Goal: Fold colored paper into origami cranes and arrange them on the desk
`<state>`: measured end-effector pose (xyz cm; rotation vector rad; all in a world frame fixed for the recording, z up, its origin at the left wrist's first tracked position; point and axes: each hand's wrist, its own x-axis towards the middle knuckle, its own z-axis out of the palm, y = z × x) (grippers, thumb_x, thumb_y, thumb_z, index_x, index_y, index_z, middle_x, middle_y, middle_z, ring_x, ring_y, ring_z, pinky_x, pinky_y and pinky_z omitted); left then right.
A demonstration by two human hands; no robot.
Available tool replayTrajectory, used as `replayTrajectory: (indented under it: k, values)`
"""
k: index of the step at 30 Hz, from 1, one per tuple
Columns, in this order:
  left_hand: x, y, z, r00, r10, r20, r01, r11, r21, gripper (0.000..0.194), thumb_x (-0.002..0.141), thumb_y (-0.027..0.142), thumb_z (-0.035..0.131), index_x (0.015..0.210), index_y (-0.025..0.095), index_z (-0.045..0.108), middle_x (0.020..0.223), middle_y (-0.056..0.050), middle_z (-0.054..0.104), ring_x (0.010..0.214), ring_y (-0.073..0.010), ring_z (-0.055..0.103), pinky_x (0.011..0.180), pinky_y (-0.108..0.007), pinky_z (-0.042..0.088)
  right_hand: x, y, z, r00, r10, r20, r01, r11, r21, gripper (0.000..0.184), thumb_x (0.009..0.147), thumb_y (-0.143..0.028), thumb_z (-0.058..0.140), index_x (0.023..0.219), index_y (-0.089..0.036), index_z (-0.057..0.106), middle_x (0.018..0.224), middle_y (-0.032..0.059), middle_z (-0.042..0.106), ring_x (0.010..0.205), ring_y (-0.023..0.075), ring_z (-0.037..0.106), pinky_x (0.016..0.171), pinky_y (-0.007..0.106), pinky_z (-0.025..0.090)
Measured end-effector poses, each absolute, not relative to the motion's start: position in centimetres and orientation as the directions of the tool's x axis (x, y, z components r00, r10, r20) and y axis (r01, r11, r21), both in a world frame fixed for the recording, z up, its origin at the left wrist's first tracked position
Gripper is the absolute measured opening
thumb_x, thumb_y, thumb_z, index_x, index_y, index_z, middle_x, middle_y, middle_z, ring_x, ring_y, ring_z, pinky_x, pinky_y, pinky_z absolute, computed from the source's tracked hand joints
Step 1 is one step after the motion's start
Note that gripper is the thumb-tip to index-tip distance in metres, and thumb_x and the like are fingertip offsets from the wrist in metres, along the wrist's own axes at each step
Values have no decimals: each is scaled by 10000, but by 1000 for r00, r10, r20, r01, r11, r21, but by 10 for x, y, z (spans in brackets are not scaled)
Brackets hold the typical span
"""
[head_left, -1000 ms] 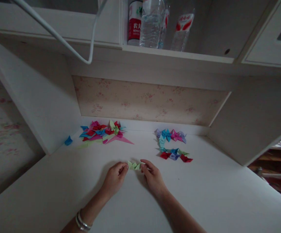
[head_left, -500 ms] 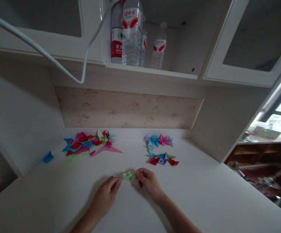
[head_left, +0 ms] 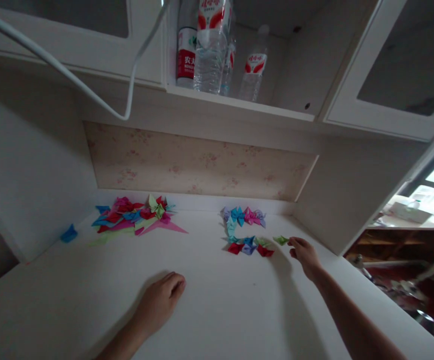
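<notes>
Between the fingertips of my right hand is a small green folded-paper piece, held at the right end of a cluster of folded papers. That cluster holds purple, blue, pink, teal and red pieces, among them a red folded paper and a pink one. My left hand rests on the white tabletop, fingers curled in, with nothing visible in them. Further off on the left lies a heap of colourful folded papers.
A lone blue folded paper lies by the left side panel. Above the table, an open cabinet shelf holds several plastic bottles. A white cable hangs in front at upper left. A side panel stands at the right.
My right hand has carried the green folded paper from the table's middle to the right end of the cluster. My left hand has stayed almost in place, fingers curled. The view has shifted slightly.
</notes>
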<state>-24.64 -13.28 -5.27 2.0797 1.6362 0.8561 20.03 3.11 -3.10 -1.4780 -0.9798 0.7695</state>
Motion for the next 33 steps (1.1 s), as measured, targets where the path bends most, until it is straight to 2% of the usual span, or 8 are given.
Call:
replayTrajectory:
  k: [6,11,16,21,26,33]
  values:
    - [-247,-132,-54,131,964,230,747,-248,617,255,927,310,389,815,222,601,815,-5,642,764,-154,583,717,-265,389,208,43,-56,496,868,-31,91,-88,-992,301,622,-355,672,835,-152,611,732,27,633,455,83,509,488,254,486]
    - [-247,-132,-54,135,963,232,741,-254,622,273,925,322,377,810,226,605,792,-11,640,750,-161,580,714,-269,392,211,45,-68,487,870,-81,103,-150,-983,241,612,-311,700,786,-155,641,705,40,647,459,103,519,419,232,442]
    - [-247,-131,-55,129,965,227,748,-245,616,274,918,319,382,792,225,607,784,-9,639,735,-162,582,692,-266,390,215,47,-73,484,870,-94,120,-173,-978,224,627,-289,698,804,-161,652,711,42,655,455,111,519,430,252,452]
    - [-248,-132,-55,127,965,230,754,-245,610,261,914,300,397,805,225,622,780,-5,643,735,-156,582,699,-260,386,212,45,-73,494,864,-101,126,-186,-974,288,643,-289,704,896,-167,639,730,45,661,442,108,504,422,245,438]
    - [-248,-132,-55,128,965,230,762,-244,600,264,913,294,403,807,223,634,780,-4,646,743,-155,582,704,-256,387,206,35,-65,508,856,-97,111,-177,-978,408,681,-321,690,1048,-199,560,775,39,655,462,109,510,432,237,442]
    - [-249,-134,-52,136,964,228,755,-250,606,266,902,274,406,804,219,647,807,-18,667,773,-158,598,717,-247,402,192,20,-45,504,863,-39,125,-118,-985,470,700,-369,663,1105,-195,499,778,17,624,489,99,508,471,232,439]
